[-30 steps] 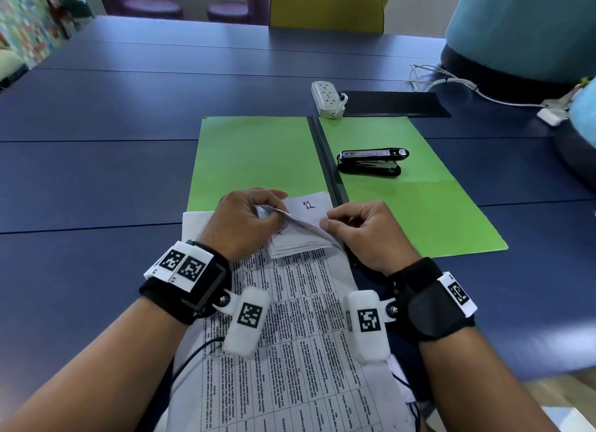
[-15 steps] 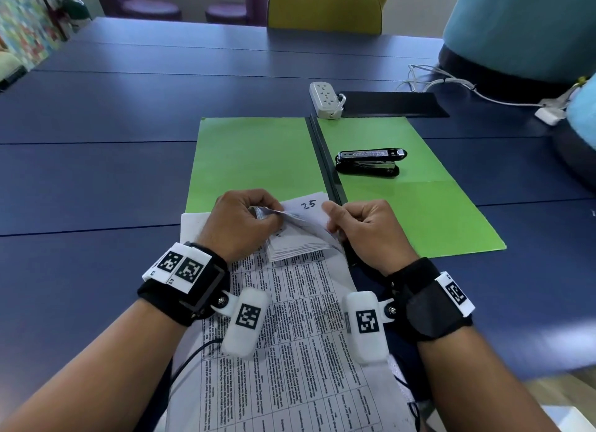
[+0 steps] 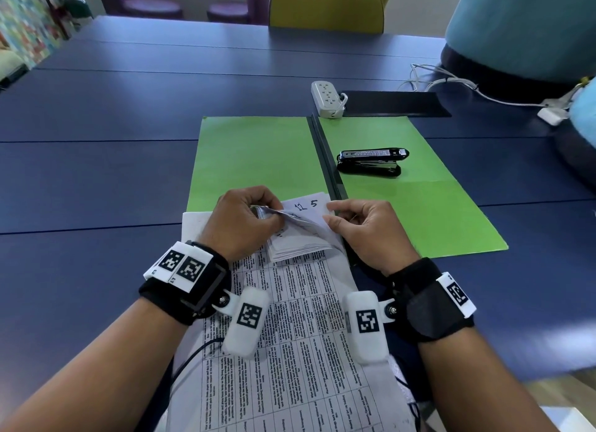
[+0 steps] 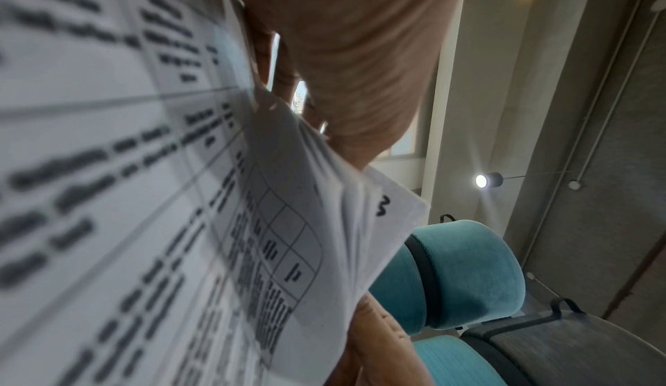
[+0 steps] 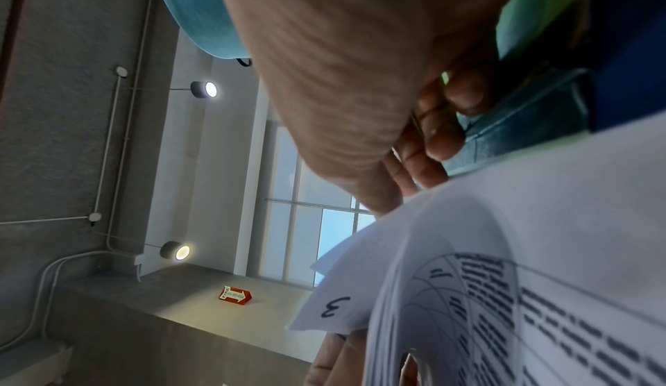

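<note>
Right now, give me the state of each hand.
Left hand: closed, holding back the turned-up corners of the paper stack.
Right hand: closed, pinching the lifted sheet at its edge.

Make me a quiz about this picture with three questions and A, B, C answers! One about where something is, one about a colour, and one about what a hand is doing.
1. Where is the black stapler?
A) on the green folder
B) on the floor
C) in a drawer

2. What colour is the table?
A) red
B) white
C) blue

3. What is the left hand doing?
A) lying flat on the table
B) gripping pages of the paper stack
C) lifting the stapler

Answers:
1 A, because it lies on the folder's right half.
2 C, because dark blue shows all round the folder.
3 B, because the hand curls round the lifted pages.
</note>
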A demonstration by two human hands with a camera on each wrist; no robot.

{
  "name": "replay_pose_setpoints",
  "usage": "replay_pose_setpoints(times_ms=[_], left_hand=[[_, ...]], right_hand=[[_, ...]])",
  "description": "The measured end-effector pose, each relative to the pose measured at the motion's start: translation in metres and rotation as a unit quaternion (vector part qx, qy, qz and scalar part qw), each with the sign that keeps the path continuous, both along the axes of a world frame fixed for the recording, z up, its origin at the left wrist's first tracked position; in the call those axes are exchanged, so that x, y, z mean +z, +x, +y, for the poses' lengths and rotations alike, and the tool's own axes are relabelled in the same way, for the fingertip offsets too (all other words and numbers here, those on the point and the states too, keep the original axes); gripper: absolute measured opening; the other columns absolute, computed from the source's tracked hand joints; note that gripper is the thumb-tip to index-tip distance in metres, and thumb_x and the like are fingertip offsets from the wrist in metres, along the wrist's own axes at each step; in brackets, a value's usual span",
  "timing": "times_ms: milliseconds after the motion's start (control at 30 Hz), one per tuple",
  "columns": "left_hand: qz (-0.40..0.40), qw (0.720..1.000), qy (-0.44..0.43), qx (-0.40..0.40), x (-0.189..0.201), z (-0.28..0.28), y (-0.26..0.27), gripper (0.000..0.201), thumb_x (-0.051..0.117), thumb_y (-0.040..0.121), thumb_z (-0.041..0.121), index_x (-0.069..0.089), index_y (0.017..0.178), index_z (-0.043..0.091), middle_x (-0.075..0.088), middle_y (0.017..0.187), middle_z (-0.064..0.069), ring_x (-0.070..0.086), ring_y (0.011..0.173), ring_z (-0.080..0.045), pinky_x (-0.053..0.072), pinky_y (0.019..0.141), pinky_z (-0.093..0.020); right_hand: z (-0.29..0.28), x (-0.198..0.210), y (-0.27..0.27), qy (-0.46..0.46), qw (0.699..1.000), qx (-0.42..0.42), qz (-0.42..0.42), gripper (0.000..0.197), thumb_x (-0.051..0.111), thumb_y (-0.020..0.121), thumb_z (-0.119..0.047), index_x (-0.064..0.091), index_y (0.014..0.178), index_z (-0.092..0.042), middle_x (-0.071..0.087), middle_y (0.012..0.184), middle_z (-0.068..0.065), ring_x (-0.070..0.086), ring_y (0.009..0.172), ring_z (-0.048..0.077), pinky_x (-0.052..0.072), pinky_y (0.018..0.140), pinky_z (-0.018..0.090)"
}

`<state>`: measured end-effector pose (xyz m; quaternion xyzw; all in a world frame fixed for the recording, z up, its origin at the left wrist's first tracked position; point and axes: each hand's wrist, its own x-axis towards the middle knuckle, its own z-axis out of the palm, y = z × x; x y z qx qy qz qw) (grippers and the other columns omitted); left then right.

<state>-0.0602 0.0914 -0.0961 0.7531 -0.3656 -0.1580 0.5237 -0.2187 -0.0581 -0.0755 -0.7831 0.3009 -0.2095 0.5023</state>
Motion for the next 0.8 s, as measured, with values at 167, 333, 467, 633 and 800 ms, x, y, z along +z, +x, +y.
replay_pose_setpoints(times_ms=[167, 333, 467, 633, 800], left_hand=[[0.008, 1.0, -0.011, -0.008, 0.0032, 0.0001, -0.0019, 0.021, 0.067, 0.063, 0.04, 0.071, 0.079, 0.028, 0.074, 0.068, 0.009, 0.058, 0.061, -0.021, 0.056, 0.057, -0.051], [0.011, 1.0, -0.016, -0.01, 0.0015, 0.0003, -0.001, 0.024, 0.066, 0.06, 0.043, 0.071, 0.079, 0.028, 0.073, 0.067, 0.01, 0.057, 0.061, -0.02, 0.053, 0.059, -0.044], [0.011, 1.0, -0.016, -0.01, 0.0015, 0.0003, -0.0012, 0.022, 0.067, 0.062, 0.041, 0.071, 0.079, 0.027, 0.073, 0.068, 0.009, 0.058, 0.061, -0.021, 0.056, 0.059, -0.054], [0.014, 1.0, -0.017, -0.013, 0.0003, 0.0005, -0.001, 0.023, 0.067, 0.061, 0.043, 0.071, 0.078, 0.028, 0.073, 0.068, 0.009, 0.056, 0.061, -0.021, 0.05, 0.059, -0.039], [0.004, 1.0, -0.013, -0.013, 0.0012, 0.0008, -0.001, 0.023, 0.067, 0.062, 0.043, 0.071, 0.078, 0.028, 0.073, 0.068, 0.01, 0.057, 0.06, -0.022, 0.054, 0.056, -0.048]], right_hand=[[-0.0011, -0.0015, 0.0002, 0.0, 1.0, -0.001, -0.004, 0.024, 0.078, 0.083, -0.018, 0.074, 0.106, -0.012, 0.058, 0.075, 0.002, 0.048, 0.064, 0.008, 0.044, 0.064, 0.019], [-0.0016, -0.002, 0.0004, 0.002, 1.0, 0.0, -0.006, 0.022, 0.079, 0.083, -0.017, 0.074, 0.104, -0.014, 0.057, 0.075, 0.001, 0.047, 0.063, 0.007, 0.044, 0.063, 0.017], [-0.0012, -0.0015, 0.0004, 0.002, 1.0, 0.004, -0.007, 0.017, 0.078, 0.082, -0.014, 0.075, 0.099, -0.013, 0.058, 0.073, 0.0, 0.047, 0.06, 0.004, 0.043, 0.06, 0.015], [-0.0019, -0.0029, 0.0012, 0.011, 1.0, -0.008, -0.005, 0.019, 0.079, 0.081, -0.016, 0.075, 0.099, -0.015, 0.059, 0.076, 0.004, 0.051, 0.067, 0.011, 0.047, 0.066, 0.022], [-0.0012, -0.002, 0.001, 0.02, 1.0, -0.003, -0.006, 0.014, 0.079, 0.081, -0.014, 0.075, 0.094, -0.016, 0.06, 0.076, 0.004, 0.051, 0.067, 0.012, 0.046, 0.065, 0.024]])
